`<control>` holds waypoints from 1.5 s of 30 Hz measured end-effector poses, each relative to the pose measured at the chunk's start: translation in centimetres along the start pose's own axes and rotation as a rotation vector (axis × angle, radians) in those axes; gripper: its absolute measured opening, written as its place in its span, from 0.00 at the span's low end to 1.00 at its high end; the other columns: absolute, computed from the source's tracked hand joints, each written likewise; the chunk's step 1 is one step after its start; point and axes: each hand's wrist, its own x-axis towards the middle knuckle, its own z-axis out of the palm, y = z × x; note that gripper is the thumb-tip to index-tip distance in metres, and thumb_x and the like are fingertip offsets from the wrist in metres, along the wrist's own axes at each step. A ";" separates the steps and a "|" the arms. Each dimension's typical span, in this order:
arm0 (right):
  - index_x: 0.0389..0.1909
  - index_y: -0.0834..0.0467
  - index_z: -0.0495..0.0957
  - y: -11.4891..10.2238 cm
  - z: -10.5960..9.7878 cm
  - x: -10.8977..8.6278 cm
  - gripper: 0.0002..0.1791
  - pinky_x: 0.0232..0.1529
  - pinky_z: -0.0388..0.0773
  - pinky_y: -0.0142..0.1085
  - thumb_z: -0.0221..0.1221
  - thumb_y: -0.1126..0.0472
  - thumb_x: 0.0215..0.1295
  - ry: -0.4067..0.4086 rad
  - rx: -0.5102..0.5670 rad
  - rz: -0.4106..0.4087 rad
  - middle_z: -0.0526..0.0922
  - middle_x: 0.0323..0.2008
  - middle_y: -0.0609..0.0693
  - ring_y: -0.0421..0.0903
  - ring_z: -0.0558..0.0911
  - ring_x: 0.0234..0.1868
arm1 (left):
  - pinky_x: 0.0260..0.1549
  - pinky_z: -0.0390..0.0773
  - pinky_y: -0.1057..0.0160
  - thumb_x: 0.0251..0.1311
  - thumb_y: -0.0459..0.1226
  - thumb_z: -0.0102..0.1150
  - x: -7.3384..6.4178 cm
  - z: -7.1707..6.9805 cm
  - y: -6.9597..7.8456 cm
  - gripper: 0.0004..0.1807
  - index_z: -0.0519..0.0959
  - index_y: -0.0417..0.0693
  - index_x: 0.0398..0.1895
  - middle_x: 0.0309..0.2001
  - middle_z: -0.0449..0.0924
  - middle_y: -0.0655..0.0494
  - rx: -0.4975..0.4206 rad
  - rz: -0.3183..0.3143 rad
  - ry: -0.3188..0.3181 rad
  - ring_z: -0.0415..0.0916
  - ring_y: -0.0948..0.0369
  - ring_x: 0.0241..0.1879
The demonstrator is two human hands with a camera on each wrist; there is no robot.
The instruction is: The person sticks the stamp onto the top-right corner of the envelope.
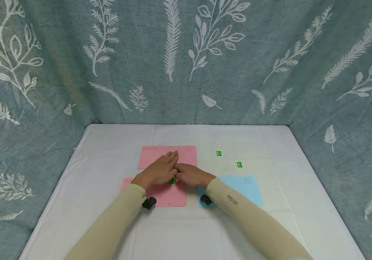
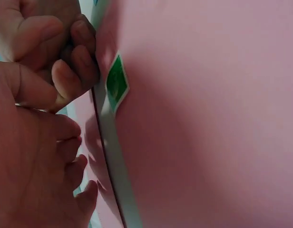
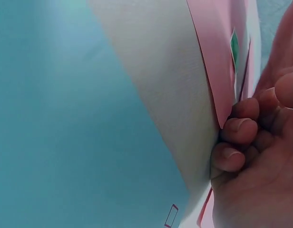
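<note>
My left hand lies across two pink envelopes, its fingers stretched toward the upper pink envelope. The right hand meets it at the top right corner of the lower pink envelope. Curled right fingers sit right at that corner in the right wrist view, with nothing seen gripped in them. A small green stamp with a white border lies on the lower envelope close to those fingers. The left thumb points in toward the right hand, and the fingers partly hide the corner.
To the right lies a blue envelope, partly under the right forearm. Two more green stamps, one farther back and one nearer stamp, lie on the white tabletop. Patterned curtains stand behind and at both sides.
</note>
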 end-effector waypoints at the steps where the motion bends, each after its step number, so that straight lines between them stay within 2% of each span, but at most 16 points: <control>1: 0.77 0.55 0.72 -0.3 0.0 -0.1 0.29 0.79 0.61 0.44 0.46 0.53 0.80 -0.004 0.008 0.006 0.71 0.77 0.46 0.44 0.68 0.77 | 0.82 0.44 0.44 0.82 0.43 0.32 0.0 0.0 -0.1 0.37 0.49 0.30 0.86 0.87 0.42 0.39 0.000 -0.007 -0.012 0.38 0.42 0.86; 5: 0.80 0.56 0.69 0.8 0.4 0.7 0.31 0.80 0.60 0.44 0.47 0.54 0.79 -0.003 0.010 0.004 0.69 0.79 0.47 0.44 0.66 0.79 | 0.82 0.44 0.44 0.84 0.43 0.31 0.0 0.2 -0.4 0.36 0.48 0.31 0.86 0.88 0.41 0.40 0.001 -0.025 -0.042 0.36 0.43 0.86; 7: 0.77 0.54 0.72 2.1 0.9 1.6 0.28 0.79 0.60 0.43 0.48 0.53 0.79 0.003 0.007 0.001 0.71 0.77 0.45 0.42 0.67 0.78 | 0.82 0.43 0.44 0.84 0.43 0.32 -0.1 0.3 -0.5 0.36 0.48 0.31 0.86 0.88 0.40 0.40 -0.001 -0.031 -0.038 0.35 0.43 0.86; 9: 0.68 0.51 0.77 3.5 1.3 2.4 0.23 0.77 0.64 0.42 0.49 0.52 0.78 0.015 0.005 -0.015 0.75 0.73 0.43 0.41 0.71 0.74 | 0.82 0.43 0.44 0.85 0.43 0.33 -0.1 0.4 -0.5 0.35 0.49 0.32 0.86 0.88 0.40 0.41 -0.004 -0.035 -0.028 0.35 0.43 0.86; 12: 0.61 0.49 0.78 3.4 1.2 2.2 0.16 0.74 0.67 0.42 0.50 0.52 0.79 0.014 0.012 -0.006 0.78 0.69 0.43 0.41 0.73 0.70 | 0.82 0.42 0.43 0.86 0.43 0.34 -0.1 0.8 -0.3 0.35 0.49 0.31 0.86 0.88 0.41 0.40 -0.001 -0.028 -0.014 0.35 0.42 0.86; 14: 0.64 0.50 0.78 2.4 0.8 1.4 0.18 0.74 0.67 0.42 0.51 0.52 0.80 0.012 0.010 0.003 0.77 0.71 0.43 0.41 0.73 0.71 | 0.82 0.43 0.43 0.87 0.43 0.35 0.0 1.0 -0.1 0.35 0.50 0.31 0.86 0.88 0.41 0.39 0.020 -0.021 -0.008 0.36 0.41 0.86; 18: 0.78 0.54 0.71 0.2 0.1 -0.2 0.28 0.77 0.64 0.42 0.51 0.54 0.81 0.007 -0.014 0.019 0.73 0.76 0.46 0.42 0.70 0.75 | 0.82 0.42 0.45 0.87 0.42 0.35 -0.1 1.0 0.1 0.34 0.51 0.31 0.86 0.87 0.42 0.38 0.052 -0.022 -0.005 0.37 0.41 0.86; 20: 0.77 0.56 0.71 -0.5 -0.2 -0.8 0.28 0.74 0.68 0.42 0.53 0.57 0.80 0.006 -0.020 0.012 0.78 0.72 0.47 0.42 0.74 0.71 | 0.83 0.42 0.46 0.87 0.42 0.35 -0.1 1.0 0.0 0.34 0.51 0.30 0.86 0.87 0.43 0.38 0.059 -0.018 -0.007 0.37 0.41 0.86; 22: 0.67 0.58 0.76 -0.8 -0.4 -1.2 0.21 0.65 0.74 0.43 0.55 0.61 0.78 0.014 -0.007 -0.002 0.83 0.60 0.48 0.44 0.79 0.60 | 0.83 0.42 0.47 0.87 0.41 0.35 0.0 1.0 0.0 0.33 0.52 0.30 0.85 0.87 0.44 0.38 0.063 -0.010 -0.008 0.38 0.41 0.86; 24: 0.56 0.57 0.79 -0.8 -0.5 -1.5 0.12 0.56 0.77 0.41 0.57 0.63 0.77 0.033 -0.012 -0.015 0.83 0.49 0.46 0.44 0.80 0.49 | 0.83 0.42 0.48 0.88 0.40 0.36 0.1 0.9 -0.1 0.32 0.53 0.29 0.85 0.87 0.45 0.36 0.077 0.004 -0.008 0.39 0.41 0.86; 27: 0.48 0.57 0.82 -0.7 -0.9 -2.1 0.07 0.49 0.78 0.40 0.57 0.66 0.76 0.070 -0.020 -0.038 0.83 0.41 0.44 0.44 0.79 0.42 | 0.82 0.43 0.47 0.88 0.41 0.38 0.1 0.9 -0.1 0.33 0.53 0.28 0.85 0.86 0.45 0.35 0.092 0.011 -0.009 0.40 0.41 0.86; 31: 0.50 0.58 0.86 -0.4 -2.1 -2.8 0.09 0.48 0.79 0.41 0.58 0.66 0.78 0.154 -0.042 -0.066 0.83 0.41 0.45 0.45 0.79 0.41 | 0.82 0.43 0.46 0.89 0.43 0.41 0.2 1.0 -0.2 0.35 0.52 0.29 0.85 0.87 0.44 0.37 0.101 -0.002 -0.009 0.39 0.41 0.86; 35: 0.54 0.59 0.86 0.4 -4.0 -3.5 0.10 0.47 0.80 0.41 0.60 0.62 0.81 0.225 -0.070 -0.038 0.83 0.42 0.45 0.44 0.79 0.42 | 0.82 0.44 0.46 0.88 0.46 0.44 0.2 1.1 -0.1 0.37 0.51 0.31 0.86 0.87 0.43 0.38 0.095 -0.015 -0.004 0.39 0.41 0.86; 45: 0.63 0.62 0.84 2.3 -8.4 -5.8 0.17 0.56 0.80 0.48 0.61 0.59 0.82 0.276 -0.129 0.056 0.85 0.49 0.51 0.50 0.81 0.51 | 0.83 0.42 0.47 0.87 0.55 0.40 0.3 1.6 0.2 0.42 0.48 0.34 0.87 0.88 0.41 0.41 0.089 -0.060 0.005 0.36 0.44 0.87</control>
